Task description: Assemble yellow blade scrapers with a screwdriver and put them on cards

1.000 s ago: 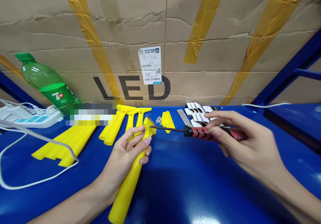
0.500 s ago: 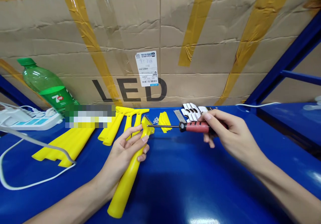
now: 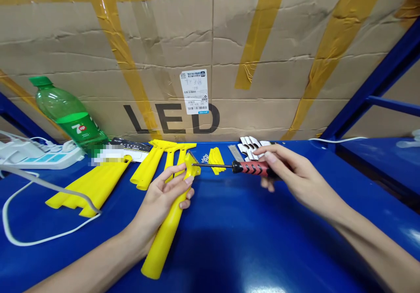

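Observation:
My left hand (image 3: 170,190) is closed around a yellow plastic scraper (image 3: 163,240), its hollow handle slanting down toward me and its wide head up. A thin metal edge shows at the head. My right hand (image 3: 288,166) grips a red and black screwdriver (image 3: 251,168) by the rear of its handle. The screwdriver lies level, and its shaft points left with the tip against the scraper's head. Whether a screw sits under the tip is too small to tell. Behind the shaft lie small yellow plastic pieces (image 3: 215,159) and a little heap of screws (image 3: 204,158).
More yellow scrapers (image 3: 95,183) lie at the left and centre back. A flat metal blade (image 3: 235,153) and white pieces (image 3: 251,146) lie behind my right hand. At left are a green bottle (image 3: 70,118), a power strip (image 3: 49,155) and a cable. A cardboard box (image 3: 262,113) stands behind.
The screwdriver handle has turned, showing different black marks, and my right hand has shifted slightly left. The tip stays at the scraper's head. The whole view has moved a little.

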Available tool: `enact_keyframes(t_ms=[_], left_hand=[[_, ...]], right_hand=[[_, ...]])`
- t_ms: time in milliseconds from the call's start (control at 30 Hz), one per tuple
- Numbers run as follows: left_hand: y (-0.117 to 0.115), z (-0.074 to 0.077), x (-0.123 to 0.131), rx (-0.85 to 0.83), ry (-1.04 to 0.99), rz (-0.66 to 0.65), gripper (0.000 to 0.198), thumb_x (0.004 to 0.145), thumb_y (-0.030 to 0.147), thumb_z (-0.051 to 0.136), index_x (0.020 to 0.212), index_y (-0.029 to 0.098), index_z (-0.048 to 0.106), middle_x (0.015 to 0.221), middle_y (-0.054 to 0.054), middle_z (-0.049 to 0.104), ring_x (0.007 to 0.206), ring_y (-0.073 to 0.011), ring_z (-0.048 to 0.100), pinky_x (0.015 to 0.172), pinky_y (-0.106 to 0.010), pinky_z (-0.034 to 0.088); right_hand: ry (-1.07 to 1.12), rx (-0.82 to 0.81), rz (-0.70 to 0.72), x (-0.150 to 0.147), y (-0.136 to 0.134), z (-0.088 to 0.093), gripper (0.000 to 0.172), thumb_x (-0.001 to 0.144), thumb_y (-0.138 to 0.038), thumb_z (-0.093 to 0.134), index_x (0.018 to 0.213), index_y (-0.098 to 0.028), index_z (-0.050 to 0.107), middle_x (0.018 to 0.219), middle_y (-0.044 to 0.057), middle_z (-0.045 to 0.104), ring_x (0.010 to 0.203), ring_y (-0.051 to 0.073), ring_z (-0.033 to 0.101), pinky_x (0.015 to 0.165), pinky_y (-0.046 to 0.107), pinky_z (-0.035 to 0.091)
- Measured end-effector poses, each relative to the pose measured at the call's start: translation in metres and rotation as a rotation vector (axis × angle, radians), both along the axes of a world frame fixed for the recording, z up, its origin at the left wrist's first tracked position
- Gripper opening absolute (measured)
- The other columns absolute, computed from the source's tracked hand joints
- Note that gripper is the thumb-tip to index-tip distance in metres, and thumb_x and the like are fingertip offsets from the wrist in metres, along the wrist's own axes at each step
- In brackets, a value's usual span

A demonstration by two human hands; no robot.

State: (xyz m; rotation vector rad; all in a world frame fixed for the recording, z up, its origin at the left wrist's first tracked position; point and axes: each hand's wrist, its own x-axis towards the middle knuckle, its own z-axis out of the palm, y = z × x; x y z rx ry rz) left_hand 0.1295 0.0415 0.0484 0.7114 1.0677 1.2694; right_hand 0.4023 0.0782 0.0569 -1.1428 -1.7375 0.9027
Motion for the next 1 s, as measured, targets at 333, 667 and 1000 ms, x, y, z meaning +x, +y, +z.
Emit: enact_keyframes(t_ms=[333, 667, 1000], left_hand=[[-0.002, 0.002, 0.0, 0.025, 0.005, -0.012, 0.052, 0.068, 0.021, 0.09, 0.111, 0.02, 0.06, 0.07, 0.003, 0.061, 0.054, -0.006, 0.052, 0.045, -0.013, 0.038], [0.0, 0.001, -0.001, 0.03, 0.03, -0.013, 0.054, 0.069, 0.022, 0.09, 0.112, 0.018, 0.058, 0.069, 0.004, 0.059, 0.054, -0.0063, 0.052, 0.044, -0.013, 0.038], [-0.001, 0.001, 0.0, 0.01, 0.025, -0.016, 0.057, 0.068, 0.02, 0.09, 0.114, 0.018, 0.057, 0.071, 0.003, 0.061, 0.053, -0.0057, 0.052, 0.044, -0.013, 0.037]], right_hand=[[0.053, -0.144, -0.01, -0.002, 0.002, 0.001, 0.04, 0.098, -0.061, 0.047, 0.101, -0.022, 0.055, 0.053, -0.005, 0.053, 0.04, 0.013, 0.05, 0.039, 0.024, 0.038], [-0.038, 0.009, -0.013, 0.001, -0.002, 0.001, 0.03, 0.097, -0.053, 0.057, 0.101, -0.023, 0.06, 0.066, -0.002, 0.057, 0.053, 0.013, 0.054, 0.049, 0.025, 0.042], [-0.06, 0.089, 0.053, 0.008, 0.001, 0.006, 0.037, 0.085, -0.044, 0.074, 0.115, -0.026, 0.063, 0.109, 0.005, 0.064, 0.074, 0.015, 0.06, 0.063, 0.028, 0.05]])
